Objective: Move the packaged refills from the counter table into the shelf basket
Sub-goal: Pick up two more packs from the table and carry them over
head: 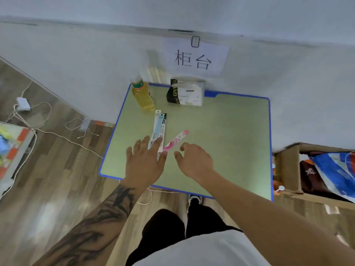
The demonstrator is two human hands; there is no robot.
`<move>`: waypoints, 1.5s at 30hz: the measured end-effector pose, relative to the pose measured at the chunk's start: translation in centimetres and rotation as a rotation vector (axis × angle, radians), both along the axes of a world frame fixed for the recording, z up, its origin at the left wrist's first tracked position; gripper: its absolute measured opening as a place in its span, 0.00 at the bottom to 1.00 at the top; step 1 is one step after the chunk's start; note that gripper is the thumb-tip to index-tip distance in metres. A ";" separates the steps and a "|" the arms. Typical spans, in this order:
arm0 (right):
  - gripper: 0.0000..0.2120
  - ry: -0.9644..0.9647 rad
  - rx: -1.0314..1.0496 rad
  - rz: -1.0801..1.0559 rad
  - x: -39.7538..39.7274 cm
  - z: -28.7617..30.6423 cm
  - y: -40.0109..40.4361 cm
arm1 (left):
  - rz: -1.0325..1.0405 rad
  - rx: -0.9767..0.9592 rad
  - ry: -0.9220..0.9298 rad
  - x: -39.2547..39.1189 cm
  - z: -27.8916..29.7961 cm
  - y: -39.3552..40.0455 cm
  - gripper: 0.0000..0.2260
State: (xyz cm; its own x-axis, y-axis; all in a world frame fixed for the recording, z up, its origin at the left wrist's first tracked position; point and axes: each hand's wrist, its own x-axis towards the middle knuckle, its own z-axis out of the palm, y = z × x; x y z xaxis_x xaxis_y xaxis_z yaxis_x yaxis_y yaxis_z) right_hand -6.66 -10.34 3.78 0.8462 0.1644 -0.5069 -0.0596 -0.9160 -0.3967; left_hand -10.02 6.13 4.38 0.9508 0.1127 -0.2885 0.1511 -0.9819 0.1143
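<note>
Two long white-and-blue packaged refills [159, 125] lie side by side on the green counter table [221, 143]. A pink packaged refill [177, 140] lies slanted to their right. My left hand [146, 160] lies flat with straight fingers spread over the near ends of the packs. My right hand [194, 160] hovers just right of the pink pack, fingers loosely curled, holding nothing. No shelf basket is in view.
A bottle of yellow drink [143, 96] and a tissue pack [185, 93] stand at the table's far side. A paper sign [194, 58] hangs on the wall. A cardboard box [288, 169] with bags sits to the right. Cables [44, 129] trail on the wooden floor at left.
</note>
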 end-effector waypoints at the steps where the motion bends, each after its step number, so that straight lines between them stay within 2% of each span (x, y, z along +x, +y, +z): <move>1: 0.20 0.068 0.005 -0.068 0.6 -0.7 0.9 | 0.004 0.001 0.019 0.3 -0.6 0.7 0.26; 5: 0.21 0.270 0.077 -0.361 3.2 -3.7 4.2 | -0.025 0.008 0.121 1.9 -2.7 3.4 0.26; 8: 0.18 0.339 0.168 -0.606 4.9 -5.3 6.8 | -0.093 0.040 0.154 3.7 -3.9 5.7 0.26; 13: 0.12 0.338 0.069 -0.812 6.0 -6.2 10.1 | -0.208 0.024 0.190 7.1 -5.6 8.6 0.25; 16: 0.10 0.387 0.049 -0.873 6.4 -6.3 10.6 | -0.253 -0.066 0.172 8.6 -6.2 9.3 0.23; 19: 0.08 0.353 -0.008 -0.861 6.7 -6.0 10.4 | -0.254 -0.190 0.169 9.4 -6.5 9.7 0.20; 22: 0.06 0.226 -0.083 -0.742 6.2 -4.9 10.3 | -0.225 -0.346 0.205 9.7 -6.0 10.0 0.16; 25: 0.05 0.136 -0.113 -0.589 5.6 -2.7 10.9 | 0.039 -0.729 0.332 9.7 -4.8 9.9 0.07; 28: 0.07 0.102 -0.064 -0.497 5.3 -0.4 12.5 | 0.263 -0.978 0.398 9.7 -4.1 10.1 0.08; 32: 0.06 0.099 0.157 -0.493 4.4 0.5 14.7 | 0.554 -1.252 0.574 10.0 -3.3 10.5 0.12; 35: 0.07 0.111 0.338 -0.554 3.6 -0.1 15.2 | 0.622 -1.263 0.571 9.9 -3.3 11.3 0.13; 37: 0.08 0.124 0.364 -0.584 3.8 -0.7 15.2 | 0.689 -1.221 0.536 9.9 -3.6 11.9 0.13; 43: 0.15 0.141 -0.060 -0.545 7.1 -4.9 16.0 | 0.808 -1.168 0.495 9.8 -3.3 14.0 0.11; 45: 0.12 0.171 -0.120 -0.536 7.8 -6.3 16.4 | 0.814 -1.174 0.493 9.6 -3.1 14.3 0.10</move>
